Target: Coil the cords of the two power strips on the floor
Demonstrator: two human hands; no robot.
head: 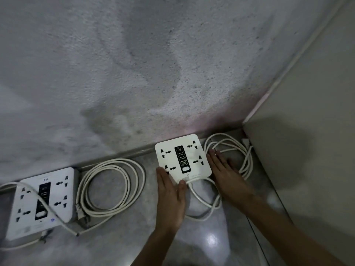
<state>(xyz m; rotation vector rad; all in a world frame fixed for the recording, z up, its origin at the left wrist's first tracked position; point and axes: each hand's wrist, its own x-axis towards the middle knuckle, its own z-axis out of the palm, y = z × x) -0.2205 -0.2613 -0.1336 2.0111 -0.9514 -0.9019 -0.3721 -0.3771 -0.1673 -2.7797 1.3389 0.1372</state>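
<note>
Down on the floor (123, 244), both hands frame the right-hand power strip (182, 157), a white square block with a black centre panel that lies flat against the foot of the rough grey wall (134, 64). The left hand (171, 196) lies along the strip's left edge with its fingers (162, 176) straight and close together, their tips touching the strip's near left corner; its thumb (182, 186) rests at the near edge, just where the cord leaves the strip. It curls round nothing. The right hand (226, 173) lies flat along the strip's right edge, fingers straight and slightly spread, its fingertips (212, 153) lying over the strands of that strip's cord (244, 150). This white cord is gathered in a loose coil just beyond and to the right of the right fingers, in the corner beside a pale panel (307, 131), and one loop runs under the right wrist and back to the strip's near edge by the left thumb.

Well to the left of the left fingers, the second cord (111, 187) lies in a neat round coil on the floor, its plug (81, 214) at the near left of the coil. Farther left, the second power strip (42, 202) lies against the wall, with a strand of white cord crossing diagonally over its face.
</note>
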